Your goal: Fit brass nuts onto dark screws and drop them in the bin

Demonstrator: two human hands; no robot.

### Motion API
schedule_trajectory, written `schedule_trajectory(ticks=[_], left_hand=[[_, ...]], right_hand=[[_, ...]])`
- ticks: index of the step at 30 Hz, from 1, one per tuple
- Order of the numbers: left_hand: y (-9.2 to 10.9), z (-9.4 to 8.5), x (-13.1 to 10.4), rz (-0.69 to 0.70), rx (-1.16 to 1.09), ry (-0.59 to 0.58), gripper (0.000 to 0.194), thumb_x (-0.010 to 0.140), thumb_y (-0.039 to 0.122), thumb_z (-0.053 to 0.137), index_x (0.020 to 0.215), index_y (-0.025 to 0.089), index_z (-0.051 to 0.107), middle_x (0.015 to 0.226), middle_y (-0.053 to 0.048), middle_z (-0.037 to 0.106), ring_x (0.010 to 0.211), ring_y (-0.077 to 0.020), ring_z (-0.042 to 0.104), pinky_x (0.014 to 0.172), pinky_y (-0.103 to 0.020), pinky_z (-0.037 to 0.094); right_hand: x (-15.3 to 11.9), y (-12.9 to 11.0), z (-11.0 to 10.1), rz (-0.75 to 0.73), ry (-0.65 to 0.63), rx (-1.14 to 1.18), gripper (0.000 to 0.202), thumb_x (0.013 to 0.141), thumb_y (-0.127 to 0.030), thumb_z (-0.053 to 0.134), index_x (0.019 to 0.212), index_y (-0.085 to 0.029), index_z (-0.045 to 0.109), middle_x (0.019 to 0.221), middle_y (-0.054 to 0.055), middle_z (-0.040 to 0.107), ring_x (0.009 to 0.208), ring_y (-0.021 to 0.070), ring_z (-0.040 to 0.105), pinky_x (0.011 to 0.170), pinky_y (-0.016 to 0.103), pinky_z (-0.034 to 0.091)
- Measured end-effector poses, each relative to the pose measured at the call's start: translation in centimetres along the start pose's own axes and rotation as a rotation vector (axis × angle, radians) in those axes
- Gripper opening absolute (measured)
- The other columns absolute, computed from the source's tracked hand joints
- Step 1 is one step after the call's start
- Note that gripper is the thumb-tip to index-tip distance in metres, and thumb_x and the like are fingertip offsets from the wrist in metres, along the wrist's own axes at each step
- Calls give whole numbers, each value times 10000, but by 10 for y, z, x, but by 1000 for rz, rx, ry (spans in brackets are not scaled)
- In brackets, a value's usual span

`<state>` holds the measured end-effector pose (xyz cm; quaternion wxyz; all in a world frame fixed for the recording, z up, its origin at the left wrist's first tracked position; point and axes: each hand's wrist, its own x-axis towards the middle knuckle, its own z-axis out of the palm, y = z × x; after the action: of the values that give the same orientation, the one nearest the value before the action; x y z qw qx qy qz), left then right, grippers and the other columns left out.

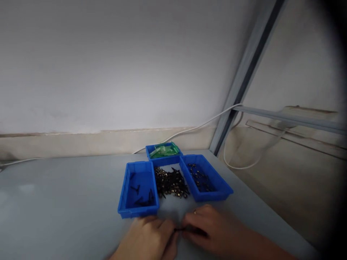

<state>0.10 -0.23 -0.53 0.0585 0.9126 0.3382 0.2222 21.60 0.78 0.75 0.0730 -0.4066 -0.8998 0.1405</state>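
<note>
My left hand (150, 236) is closed near the front of the table, its fingertips pinching one end of a small dark thin part (180, 229). Close beside it on the right, my right hand (208, 227) is closed around the other end of that part. Both hands are somewhat blurred. Just beyond them lies a pile of small black and brass-coloured parts (172, 182). A blue bin (138, 211) with a few black pieces stands left of the pile. Another blue bin (214, 196), holding small brass-coloured parts, stands on its right.
Behind the pile is a third blue bin (162, 160) with green and clear pieces. The grey table (67, 202) meets a wall at the back. A grey metal post (233, 104) rises at the right rear corner, where a white cable (200, 126) runs past.
</note>
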Motion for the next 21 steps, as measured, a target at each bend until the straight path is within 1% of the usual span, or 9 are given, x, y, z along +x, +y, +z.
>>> schedule_trajectory(ticks=[2,4,7,10,12,15,18,21], left_hand=[[0,-1,1,-13,-9,-22,96,768,90,603,743,182,613,671,14,668,576,-184,646,553,-266,491],[0,-1,2,-10,-14,-3,105,772,89,603,720,179,592,666,19,655,570,-174,637,543,-259,486],[0,-3,3,36,-14,85,118,806,112,573,708,178,565,660,18,629,560,-163,617,509,-248,462],[2,-5,5,111,-9,178,188,891,163,501,708,184,540,639,16,598,535,-148,589,479,-238,432],[3,-6,5,148,-18,210,222,940,195,448,737,188,537,645,18,592,535,-139,582,476,-234,420],[5,-6,6,174,-13,230,271,987,236,384,765,194,534,644,26,585,531,-135,573,469,-238,405],[4,-6,6,192,6,236,305,1002,225,348,771,194,544,641,26,582,548,-134,578,480,-241,406],[4,-6,5,179,19,223,263,957,173,404,734,189,542,640,22,583,555,-139,583,481,-244,409]], right_hand=[[1,-3,-1,-7,-28,8,157,893,-257,568,793,-194,670,732,19,705,691,185,661,607,255,415],[2,-6,-2,-20,-31,21,203,916,-269,548,777,-188,671,728,25,707,690,184,666,605,256,413],[2,-8,-3,-34,-23,46,230,935,-275,525,795,-183,684,728,36,715,685,186,671,606,256,419],[2,-8,-3,-45,-5,110,178,911,-219,541,824,-184,693,740,32,723,679,178,672,605,246,426],[3,-7,-2,-31,18,142,158,887,-186,552,809,-183,689,736,25,721,668,176,668,596,240,429],[3,-6,0,-15,27,162,156,874,-181,555,778,-188,678,737,17,718,671,180,664,597,239,436],[3,-6,1,-41,3,186,171,880,-199,553,756,-194,670,737,7,716,667,178,661,597,240,437],[3,-4,1,-45,-12,170,181,887,-226,554,758,-201,679,721,4,715,661,177,660,601,242,440]])
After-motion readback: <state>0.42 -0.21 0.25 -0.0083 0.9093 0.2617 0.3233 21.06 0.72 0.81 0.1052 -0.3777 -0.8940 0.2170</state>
